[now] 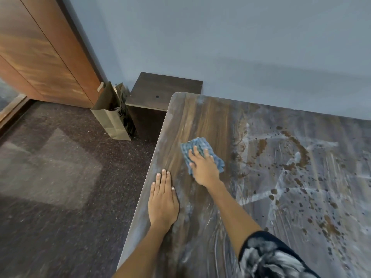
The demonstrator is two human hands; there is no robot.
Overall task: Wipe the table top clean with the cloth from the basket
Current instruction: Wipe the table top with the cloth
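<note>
- Nearest the camera, a patterned sleeve (pixel 269 257) is being seen on the right arm, which is being stretched out over the table (pixel 200 227).
- The right hand (pixel 203 167) is being pressed flat on the cloth (pixel 197 146), fingers spread and fairly straight; nothing is being pinched or clamped.
- The left hand (pixel 163 199) is being rested flat on the table just left of the cloth and nearer the camera, by the table's left edge, fingers straight and together, holding nothing.
- The cloth, blue and bunched, is being kept on the table's left part, well short of the far edge.
- Right of the cloth, brown stains (pixel 301 155) and whitish smears (pixel 281 195) are being left on the table; the strip under and left of the cloth is looking cleaner.
- The cloth is being judged light, soft and limp: it is likely to fold or ruck under sideways pushing, so it is best held by a flat palm over its middle, with fingertips pinning the leading edge.
- Damp or dry cannot be told; if damp, it is likely to grip the table more.
- Most of the wiping is being judged as not yet done, the stains lying to the cloth's right.
- Left of the cloth, beyond the table, a paper bag (pixel 109 117) and a dark cabinet (pixel 160 93) are being seen on the floor (pixel 60 177).
- No basket is being shown.
</note>
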